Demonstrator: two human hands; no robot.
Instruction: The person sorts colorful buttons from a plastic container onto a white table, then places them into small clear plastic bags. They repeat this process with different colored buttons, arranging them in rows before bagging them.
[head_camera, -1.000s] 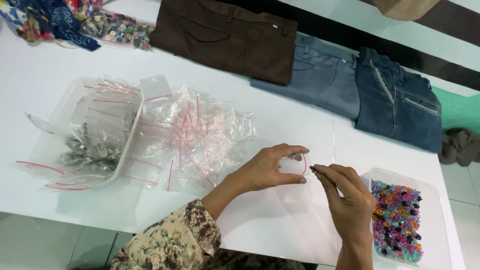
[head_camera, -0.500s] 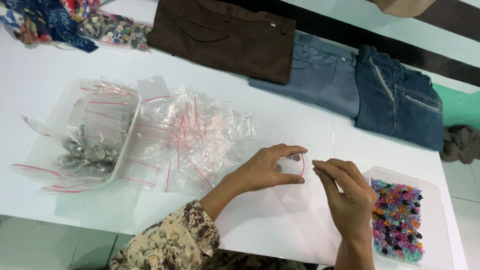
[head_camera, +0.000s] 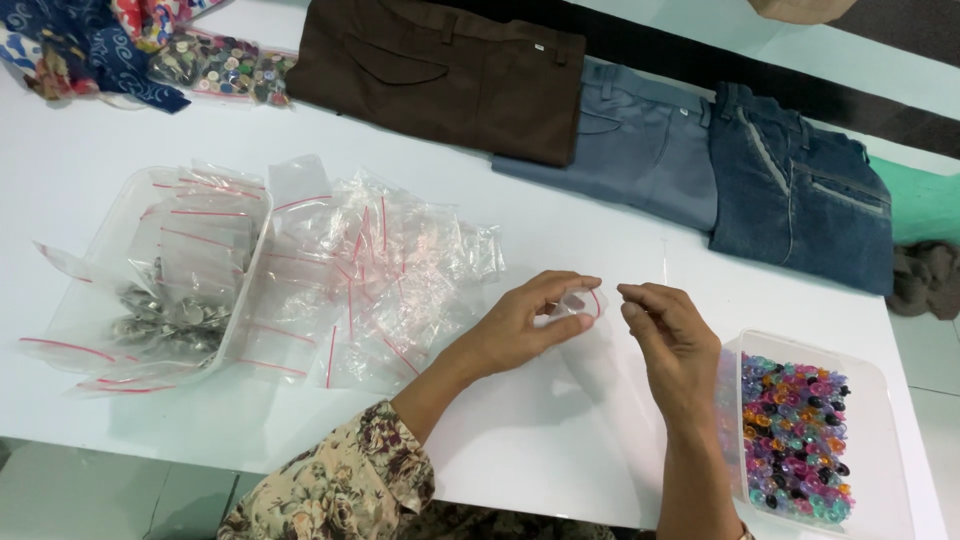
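We pinch a small clear zip bag (head_camera: 578, 305) in our left hand (head_camera: 525, 325), thumb and fingers closed on its red-lined mouth so it stays up off the white table (head_camera: 620, 225). Our right hand (head_camera: 672, 335) hangs just beside it, fingertips drawn together; we cannot tell whether it holds anything. A tub of coloured beads (head_camera: 795, 440) sits near right, within easy reach. A heap of empty bags (head_camera: 375, 270) lies left.

On the surface (head_camera: 600, 240), a pile of small bags (head_camera: 370, 270) lies left of the hands, spilling from a tray (head_camera: 130, 200) further left. A tub of beads (head_camera: 800, 440) sits right. Three folded trousers (head_camera: 640, 130) lie behind.
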